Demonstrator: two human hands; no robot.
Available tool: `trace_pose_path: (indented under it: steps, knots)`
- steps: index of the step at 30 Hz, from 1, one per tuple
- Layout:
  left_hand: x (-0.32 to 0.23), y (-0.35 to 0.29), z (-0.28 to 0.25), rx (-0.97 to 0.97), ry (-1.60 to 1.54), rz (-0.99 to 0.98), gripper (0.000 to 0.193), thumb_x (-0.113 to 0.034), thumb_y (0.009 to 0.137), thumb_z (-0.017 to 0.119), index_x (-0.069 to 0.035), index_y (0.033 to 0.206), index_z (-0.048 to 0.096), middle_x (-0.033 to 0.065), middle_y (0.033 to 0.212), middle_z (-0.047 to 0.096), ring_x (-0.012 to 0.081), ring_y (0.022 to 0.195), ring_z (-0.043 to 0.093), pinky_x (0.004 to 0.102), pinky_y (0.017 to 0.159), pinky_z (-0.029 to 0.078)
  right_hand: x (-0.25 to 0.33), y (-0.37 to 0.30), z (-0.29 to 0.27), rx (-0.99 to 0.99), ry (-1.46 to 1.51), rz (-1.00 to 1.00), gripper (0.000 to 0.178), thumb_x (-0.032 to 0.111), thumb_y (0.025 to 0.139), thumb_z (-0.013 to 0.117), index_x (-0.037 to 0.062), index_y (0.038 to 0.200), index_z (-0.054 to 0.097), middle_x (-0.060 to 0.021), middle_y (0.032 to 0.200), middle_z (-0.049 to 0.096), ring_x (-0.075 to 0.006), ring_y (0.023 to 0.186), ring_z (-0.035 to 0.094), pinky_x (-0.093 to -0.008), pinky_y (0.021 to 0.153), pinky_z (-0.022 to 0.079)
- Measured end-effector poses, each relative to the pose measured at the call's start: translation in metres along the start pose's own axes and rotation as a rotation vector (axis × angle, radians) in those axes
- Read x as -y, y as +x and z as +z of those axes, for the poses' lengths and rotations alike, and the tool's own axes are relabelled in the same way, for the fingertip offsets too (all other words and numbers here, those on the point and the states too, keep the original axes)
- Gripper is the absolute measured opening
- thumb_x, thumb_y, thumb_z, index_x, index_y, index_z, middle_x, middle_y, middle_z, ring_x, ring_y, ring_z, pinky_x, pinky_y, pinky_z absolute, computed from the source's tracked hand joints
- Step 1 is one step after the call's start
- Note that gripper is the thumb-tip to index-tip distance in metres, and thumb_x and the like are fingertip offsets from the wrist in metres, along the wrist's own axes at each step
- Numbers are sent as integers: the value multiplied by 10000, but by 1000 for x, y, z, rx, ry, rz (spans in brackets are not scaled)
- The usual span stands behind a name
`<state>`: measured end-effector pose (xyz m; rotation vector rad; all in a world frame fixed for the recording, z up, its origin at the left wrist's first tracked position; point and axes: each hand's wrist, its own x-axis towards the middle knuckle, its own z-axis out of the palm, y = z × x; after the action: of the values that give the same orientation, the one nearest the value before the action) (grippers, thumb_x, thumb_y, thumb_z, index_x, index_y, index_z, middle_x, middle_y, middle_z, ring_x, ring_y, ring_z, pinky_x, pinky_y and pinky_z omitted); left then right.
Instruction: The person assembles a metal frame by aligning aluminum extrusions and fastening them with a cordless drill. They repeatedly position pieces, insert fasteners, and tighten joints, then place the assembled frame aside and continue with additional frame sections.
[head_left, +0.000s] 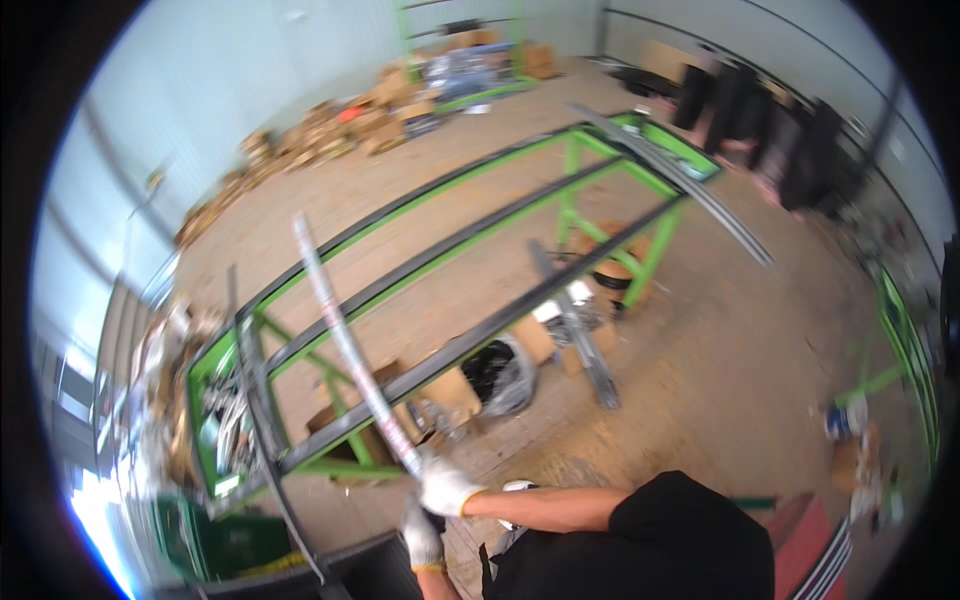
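Note:
A long, slim silver metal bar [345, 345] with reddish printed wrap slants across the green frame's black-topped rails. Its near end runs into my right hand [448, 486], which wears a white glove and is closed round it. Just below and to the left is my left hand [422, 535], also white-gloved, close to the bar's near end. Motion blurs its fingers, and whether it touches the bar is unclear. The green metal frame bench [430, 262] stands in front of me, its long rails topped with black strips.
More metal profiles [690, 185] lie across the bench's far right end. Another dark profile [580, 340] leans near open cartons beneath. A tray of metal parts [225, 430] is at the left end, with a dark green bin [215, 540] below. Cardboard [320, 135] lines the far wall; black rolls [735, 105] stand right.

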<state>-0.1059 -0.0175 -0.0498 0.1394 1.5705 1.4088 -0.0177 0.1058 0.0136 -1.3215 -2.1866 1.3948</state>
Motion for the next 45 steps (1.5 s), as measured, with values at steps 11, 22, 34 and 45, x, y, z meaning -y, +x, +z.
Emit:
trace_pose_path:
  steps: [11, 22, 34, 45]
  knots:
    - [-36, -53, -7, 278, 332, 170, 356, -418, 1055, 651, -65, 1072, 698, -49, 805, 570, 90, 756, 489, 316, 684, 431, 6, 3, -3, 179, -56, -258, 771, 254, 955, 654, 208, 1646, 314, -412, 1062, 585, -524, 875, 696, -565, 741, 563]
    - [-29, -48, -13, -179, 429, -16, 625, -239, 940, 800, 41, 1446, 565, 91, 1133, 671, 208, 984, 599, 386, 852, 515, -181, 26, -343, -448, -326, -82, 585, 339, 855, 749, 25, 1339, 656, -280, 1145, 727, -432, 1036, 722, -489, 915, 592]
    - [0, 18, -50, -489, 858, -79, 335, -120, 858, 836, -25, 1121, 651, 80, 856, 654, 225, 645, 584, 402, 540, 487, -395, -28, -759, -622, -770, 757, 1011, 377, 729, 896, 27, 1559, 439, -246, 1495, 562, -426, 1370, 568, -481, 1088, 537]
    - [10, 33, -23, -600, 965, 102, 271, -248, 855, 807, -57, 1016, 702, 58, 794, 698, 203, 633, 634, 364, 547, 500, -443, 8, -760, -426, -764, 664, 957, 106, 735, 832, 33, 1579, 387, -290, 1362, 631, -434, 1242, 659, -493, 1055, 562]
